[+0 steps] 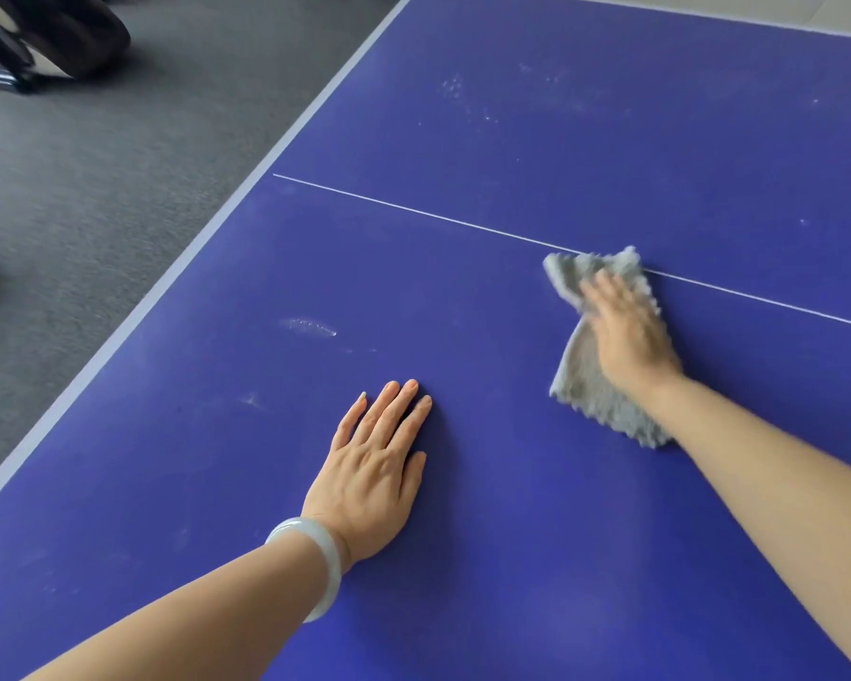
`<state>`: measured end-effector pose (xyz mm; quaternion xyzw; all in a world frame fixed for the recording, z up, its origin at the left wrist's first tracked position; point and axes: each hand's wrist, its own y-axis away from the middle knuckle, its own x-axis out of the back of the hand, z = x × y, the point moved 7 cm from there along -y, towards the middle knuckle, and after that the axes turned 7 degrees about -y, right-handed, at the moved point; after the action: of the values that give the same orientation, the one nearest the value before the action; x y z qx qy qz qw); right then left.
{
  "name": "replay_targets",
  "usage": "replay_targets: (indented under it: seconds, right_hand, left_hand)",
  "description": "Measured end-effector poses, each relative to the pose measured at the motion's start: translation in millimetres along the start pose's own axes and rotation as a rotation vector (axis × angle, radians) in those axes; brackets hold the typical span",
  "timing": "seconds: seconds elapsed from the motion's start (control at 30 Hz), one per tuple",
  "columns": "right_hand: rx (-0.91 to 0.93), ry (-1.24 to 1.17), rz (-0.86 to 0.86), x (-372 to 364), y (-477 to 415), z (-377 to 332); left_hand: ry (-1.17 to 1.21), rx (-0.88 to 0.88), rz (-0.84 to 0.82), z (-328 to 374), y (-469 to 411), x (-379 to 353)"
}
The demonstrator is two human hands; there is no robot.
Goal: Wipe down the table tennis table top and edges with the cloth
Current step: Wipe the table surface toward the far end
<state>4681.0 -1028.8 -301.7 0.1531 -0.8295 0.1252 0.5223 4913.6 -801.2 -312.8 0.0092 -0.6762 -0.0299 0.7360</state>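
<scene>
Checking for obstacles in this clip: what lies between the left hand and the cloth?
Nothing: in the head view, only bare blue table top separates the left hand, resting flat, from the grey cloth under the right hand.

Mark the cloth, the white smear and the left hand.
cloth (585, 388): head view, lower grey fold.
white smear (309, 326): head view, middle of the streak.
left hand (372, 466): head view, back of the hand.

cloth (591, 380) on table (512, 140), right hand (627, 331) atop
</scene>
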Motion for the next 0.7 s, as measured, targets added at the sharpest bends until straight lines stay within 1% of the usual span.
replay_targets:
  seconds: [0.03, 0.07, 0.1, 0.13, 0.17, 0.23, 0.3, 0.37, 0.4, 0.43, 0.47, 0.5, 0.53, 0.63, 0.67, 0.7]
  right_hand:
    - [-0.111, 0.013, 0.031, 3, -17, 6]
    - [-0.179, 0.036, 0.045, 1, -28, 4]
    - [-0.191, 0.053, 0.049, -5, -32, -5]
    - [-0.159, 0.054, 0.039, -12, -29, -20]
    - [-0.083, 0.037, 0.018, -19, -19, -37]
    - [0.128, -0.025, -0.042, -32, 18, -72]
    - [0.358, -0.001, -0.122, -46, 92, -105]
    - [0.537, 0.012, -0.227, -57, 182, -129]
    - [0.597, 0.014, -0.297, -59, 212, -128]
    - [0.637, -0.008, -0.351, -56, 222, -119]
    - [0.631, -0.041, -0.357, -50, 214, -106]
    - [0.548, -0.064, -0.324, -41, 193, -90]
    - [0.407, -0.075, -0.267, -30, 164, -71]
    - [-0.094, -0.016, -0.001, 3, 89, -13]
    - [-0.205, 0.006, 0.046, 3, 82, -11]
    - [-0.253, 0.011, 0.086, -1, 83, -20]
  left_hand:
    - [-0.007, -0.001, -0.001, 0, 0, 0]
    - [-0.011, -0.004, -0.003, 0, 0, 1]
    - [-0.013, -0.006, -0.002, 0, 1, 1]
    - [-0.015, -0.006, 0.001, 0, 1, 2]
    - [-0.016, -0.005, 0.004, 0, 1, 2]
    - [-0.013, -0.005, 0.010, 0, 1, 2]
    - [-0.012, -0.011, 0.013, -1, 1, 2]
    - [-0.012, -0.014, 0.019, 0, 1, 2]
    - [-0.013, -0.016, 0.021, 1, 1, 2]
    - [-0.015, -0.017, 0.021, 1, 1, 3]
    - [-0.015, -0.016, 0.021, 1, 1, 3]
    - [-0.010, -0.014, 0.021, 0, 1, 4]
    - [-0.006, -0.013, 0.022, 0, 1, 4]
    - [0.003, -0.010, 0.026, 1, 2, 4]
    - [0.010, -0.011, 0.031, 1, 2, 4]
    - [0.017, -0.014, 0.034, 1, 2, 4]
